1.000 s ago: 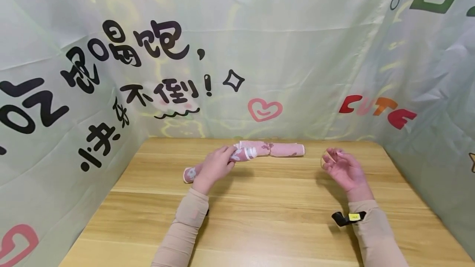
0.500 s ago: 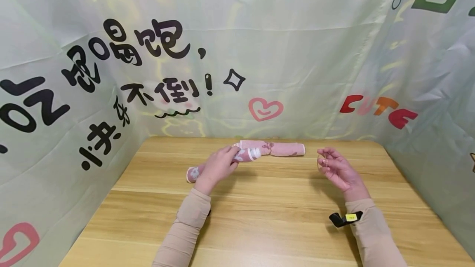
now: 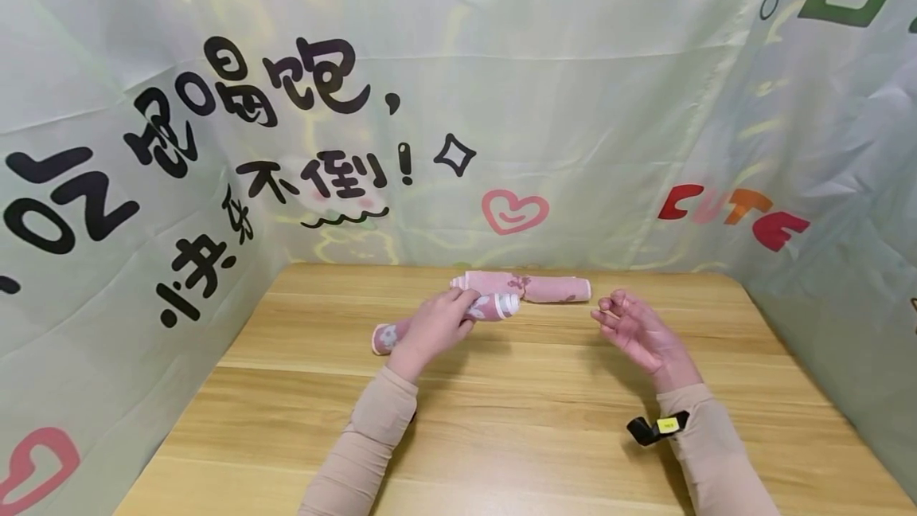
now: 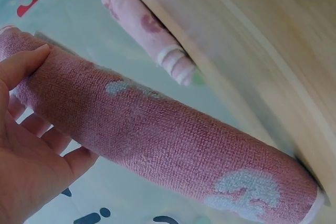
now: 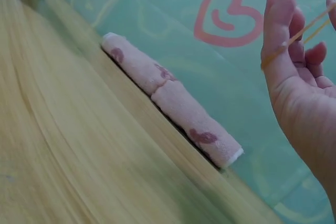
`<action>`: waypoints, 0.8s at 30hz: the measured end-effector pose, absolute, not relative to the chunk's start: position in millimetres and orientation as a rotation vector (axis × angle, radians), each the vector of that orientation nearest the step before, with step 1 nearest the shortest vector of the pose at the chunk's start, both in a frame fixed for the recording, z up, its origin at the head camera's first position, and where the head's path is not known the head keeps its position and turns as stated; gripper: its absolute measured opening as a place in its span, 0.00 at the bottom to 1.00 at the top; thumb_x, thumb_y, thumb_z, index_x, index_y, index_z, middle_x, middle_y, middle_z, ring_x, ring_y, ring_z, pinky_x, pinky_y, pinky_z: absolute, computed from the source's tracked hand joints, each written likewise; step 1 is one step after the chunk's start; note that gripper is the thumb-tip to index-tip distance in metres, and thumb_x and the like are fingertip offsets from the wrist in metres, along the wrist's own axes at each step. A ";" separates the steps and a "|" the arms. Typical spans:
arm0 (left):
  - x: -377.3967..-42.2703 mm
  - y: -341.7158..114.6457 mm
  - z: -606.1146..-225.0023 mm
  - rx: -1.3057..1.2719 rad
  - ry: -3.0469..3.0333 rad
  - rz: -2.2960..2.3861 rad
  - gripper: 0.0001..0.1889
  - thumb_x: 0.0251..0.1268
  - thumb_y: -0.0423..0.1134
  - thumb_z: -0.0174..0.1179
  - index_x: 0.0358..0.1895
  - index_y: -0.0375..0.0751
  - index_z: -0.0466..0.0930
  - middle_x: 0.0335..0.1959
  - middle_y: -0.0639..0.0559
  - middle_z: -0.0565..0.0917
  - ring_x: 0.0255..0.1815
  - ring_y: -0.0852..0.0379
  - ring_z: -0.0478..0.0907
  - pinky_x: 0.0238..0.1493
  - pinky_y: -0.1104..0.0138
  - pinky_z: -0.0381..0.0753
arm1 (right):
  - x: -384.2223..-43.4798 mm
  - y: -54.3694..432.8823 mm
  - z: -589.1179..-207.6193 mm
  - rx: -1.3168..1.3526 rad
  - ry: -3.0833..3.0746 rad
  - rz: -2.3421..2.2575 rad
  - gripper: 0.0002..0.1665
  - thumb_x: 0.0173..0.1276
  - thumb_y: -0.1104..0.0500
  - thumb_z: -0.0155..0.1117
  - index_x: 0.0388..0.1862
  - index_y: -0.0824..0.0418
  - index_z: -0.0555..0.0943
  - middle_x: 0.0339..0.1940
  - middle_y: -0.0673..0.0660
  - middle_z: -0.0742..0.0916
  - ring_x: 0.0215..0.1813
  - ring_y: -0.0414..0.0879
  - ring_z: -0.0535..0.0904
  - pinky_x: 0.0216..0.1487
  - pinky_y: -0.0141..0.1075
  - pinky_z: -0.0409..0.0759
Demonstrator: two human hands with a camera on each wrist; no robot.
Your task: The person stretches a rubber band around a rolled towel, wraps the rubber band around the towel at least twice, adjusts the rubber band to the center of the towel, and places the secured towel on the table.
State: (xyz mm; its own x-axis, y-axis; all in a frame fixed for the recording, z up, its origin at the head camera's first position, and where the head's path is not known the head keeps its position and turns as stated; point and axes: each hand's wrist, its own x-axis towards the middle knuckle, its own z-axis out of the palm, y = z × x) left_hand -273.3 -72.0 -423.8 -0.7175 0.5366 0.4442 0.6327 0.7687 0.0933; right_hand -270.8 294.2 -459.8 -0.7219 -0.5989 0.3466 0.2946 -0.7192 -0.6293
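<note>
- Through my cameras I see the dark pink towel roll (image 4: 152,124) in the left hand (image 3: 438,325), up above the back part of the worktop (image 3: 530,428).
- The left fingers and thumb grip it around its middle.
- Its long way goes slantwise: the left end comes nearer to me and sits low, and the right end points away and tips up. I can't tell if the low end touches the wood.
- A light pink towel roll (image 3: 552,288) lies flat just behind it, long way left to right, close beside the far edge.
- The right hand (image 3: 642,338) is off to the right, its fingers spread and a bit bent, with a thin rubber band (image 5: 302,33) stretched over them.
- A wide stretch of wood lies between my hands and in front.
- Cloth walls (image 3: 587,134) stand right behind the far edge and along both sides.
</note>
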 end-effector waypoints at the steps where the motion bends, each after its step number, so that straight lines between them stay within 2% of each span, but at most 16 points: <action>1: -272.3 -70.4 -423.9 -0.894 -2.571 -0.332 0.16 0.62 0.38 0.63 0.54 0.45 0.77 0.38 0.50 0.83 0.34 0.53 0.80 0.33 0.59 0.81 | -270.5 292.4 -459.6 -0.738 0.772 -2.407 0.21 0.80 0.64 0.34 0.48 0.64 0.78 0.51 0.58 0.83 0.60 0.53 0.80 0.57 0.38 0.81; 6: -267.8 -61.2 -423.2 -0.913 -2.590 -0.331 0.17 0.64 0.39 0.61 0.56 0.47 0.76 0.41 0.51 0.84 0.38 0.53 0.82 0.34 0.59 0.82 | -268.0 284.8 -457.3 -0.707 0.879 -2.383 0.23 0.80 0.62 0.33 0.52 0.64 0.79 0.53 0.57 0.83 0.62 0.53 0.79 0.59 0.39 0.80; 11: -267.3 -51.0 -422.7 -0.902 -2.630 -0.337 0.17 0.66 0.40 0.59 0.58 0.48 0.75 0.44 0.52 0.83 0.41 0.55 0.81 0.38 0.60 0.82 | -269.2 279.0 -454.8 -0.788 0.951 -2.330 0.24 0.80 0.66 0.29 0.61 0.62 0.74 0.61 0.57 0.80 0.67 0.55 0.75 0.63 0.43 0.77; 16: -267.0 -41.8 -422.6 -0.876 -2.638 -0.395 0.18 0.66 0.42 0.60 0.58 0.47 0.76 0.48 0.51 0.84 0.45 0.54 0.82 0.44 0.59 0.84 | -269.0 271.3 -452.0 -0.880 1.016 -2.323 0.24 0.78 0.71 0.33 0.65 0.60 0.69 0.66 0.57 0.77 0.71 0.56 0.71 0.68 0.49 0.73; 20: -265.3 -36.7 -421.0 -0.850 -2.630 -0.452 0.19 0.66 0.41 0.61 0.59 0.47 0.76 0.47 0.50 0.84 0.41 0.54 0.82 0.42 0.59 0.84 | -266.1 262.7 -446.6 -0.845 1.110 -2.362 0.27 0.76 0.74 0.33 0.65 0.58 0.69 0.66 0.55 0.76 0.70 0.53 0.71 0.67 0.50 0.73; 24: -264.0 -33.7 -419.8 -0.806 -2.642 -0.481 0.19 0.66 0.41 0.62 0.59 0.49 0.76 0.45 0.51 0.84 0.35 0.55 0.80 0.37 0.60 0.82 | -264.6 251.8 -440.9 -0.807 1.225 -2.379 0.26 0.74 0.75 0.38 0.66 0.58 0.67 0.67 0.53 0.74 0.70 0.50 0.72 0.65 0.51 0.75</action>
